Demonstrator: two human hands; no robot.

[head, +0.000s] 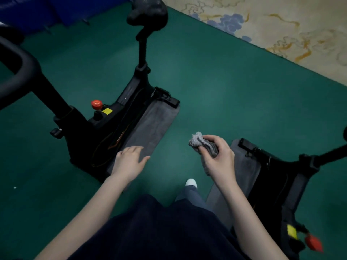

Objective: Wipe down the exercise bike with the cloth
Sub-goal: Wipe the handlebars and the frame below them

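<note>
Cloth [201, 144]: grey, bunched into a wad, in my right hand [219, 158]. My fingers [212, 137] curl round it and pinch it against the thumb. One crumpled end sticks out past the fingertips to the left, and a tail hangs below the palm. It is held in the air, apart from both machines.

Left hand [129, 162]: holds nothing, fingers straight and loosely spread, palm down. It is seen over the near end of the grey mat [154, 124]. I cannot tell whether it touches anything.

Exercise bike [105, 128]: black, to my left, standing on that mat.
- Saddle [148, 12] at the top on its post.
- Handlebar [18, 72] at the far left, blurred.
- Red knob [97, 104] on the frame, yellow label [107, 111] just beside it.

Second bike [281, 184]: black, to my right, on its own grey mat, with a red knob and a yellow label at the lower right.

Floor [225, 91]: green, between the two machines. My white shoe [191, 182] stands on it.

Patterned carpet [281, 25]: pale, at the top right.
</note>
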